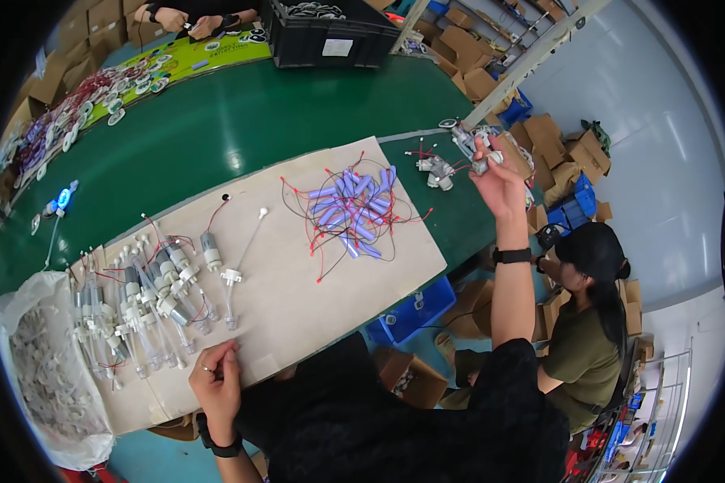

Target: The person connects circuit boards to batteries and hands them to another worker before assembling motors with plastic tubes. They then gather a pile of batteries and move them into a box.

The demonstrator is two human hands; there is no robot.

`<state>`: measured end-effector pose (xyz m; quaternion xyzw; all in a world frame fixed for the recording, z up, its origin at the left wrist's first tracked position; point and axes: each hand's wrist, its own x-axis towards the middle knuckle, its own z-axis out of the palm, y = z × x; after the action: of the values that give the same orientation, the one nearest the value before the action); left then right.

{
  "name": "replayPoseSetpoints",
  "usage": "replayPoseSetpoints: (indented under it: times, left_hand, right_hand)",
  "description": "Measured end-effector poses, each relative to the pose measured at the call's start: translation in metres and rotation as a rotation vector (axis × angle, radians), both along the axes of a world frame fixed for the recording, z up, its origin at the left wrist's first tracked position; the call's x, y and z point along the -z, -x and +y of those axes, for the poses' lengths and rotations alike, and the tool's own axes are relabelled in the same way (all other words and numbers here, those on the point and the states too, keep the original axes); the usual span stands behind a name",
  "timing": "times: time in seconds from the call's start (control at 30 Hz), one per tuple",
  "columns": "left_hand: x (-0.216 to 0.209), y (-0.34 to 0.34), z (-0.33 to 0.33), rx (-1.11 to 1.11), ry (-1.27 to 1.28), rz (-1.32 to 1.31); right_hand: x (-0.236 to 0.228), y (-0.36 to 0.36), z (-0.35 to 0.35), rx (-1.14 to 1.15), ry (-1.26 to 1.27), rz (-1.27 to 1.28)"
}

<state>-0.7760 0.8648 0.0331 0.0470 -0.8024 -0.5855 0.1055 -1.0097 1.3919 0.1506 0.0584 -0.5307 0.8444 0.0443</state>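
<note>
My right hand (499, 181) is raised over the far right end of the green table, its fingers closed on a small grey motor (481, 167) with thin red wires. Just left of it lie more grey motors (437, 171) with white fittings. My left hand (216, 377) rests at the near edge of the beige board (278, 318), fingers curled together with nothing visible in them. Beyond that hand, several pump assemblies (165, 278), grey motors with white connectors and clear tubes, lie in a row. A heap of purple battery cells (350, 201) with red and black leads lies on the board's right half.
A clear bag of small white parts (52, 362) stands at the left. Across the green table (258, 117) are a black crate (330, 36) and another person's hands (187, 22). A person in a cap (584, 322) sits to my right, near a blue bin (411, 310).
</note>
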Motion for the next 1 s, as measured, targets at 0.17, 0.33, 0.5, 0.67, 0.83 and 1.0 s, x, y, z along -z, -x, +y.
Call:
replayPoseSetpoints:
  times: [0.17, 0.33, 0.5, 0.67, 0.83, 1.0]
  left_hand:
    - [-0.002, -0.014, -0.016, -0.063, 0.16, 0.014]
    - [-0.014, -0.007, -0.013, 0.071, -0.085, -0.068]
    - [-0.054, -0.051, -0.07, -0.129, -0.008, -0.009]
    - [-0.079, -0.096, -0.184, -0.751, 0.343, -0.008]
    - [-0.092, -0.078, -0.29, -0.758, 0.851, -0.084]
    - [-0.058, -0.036, -0.355, -0.394, 1.137, -0.36]
  right_hand:
    - [-0.024, 0.001, -0.083, -0.306, 0.091, 0.138]
    - [-0.033, -0.02, -0.21, -0.519, 0.097, 0.204]
    - [0.001, -0.03, -0.351, -0.734, 0.179, 0.149]
    - [0.016, -0.039, -0.408, -0.599, 0.124, -0.041]
    - [0.051, -0.012, -0.392, -0.707, 0.223, -0.077]
    - [0.071, -0.007, -0.385, -0.756, 0.312, -0.121]
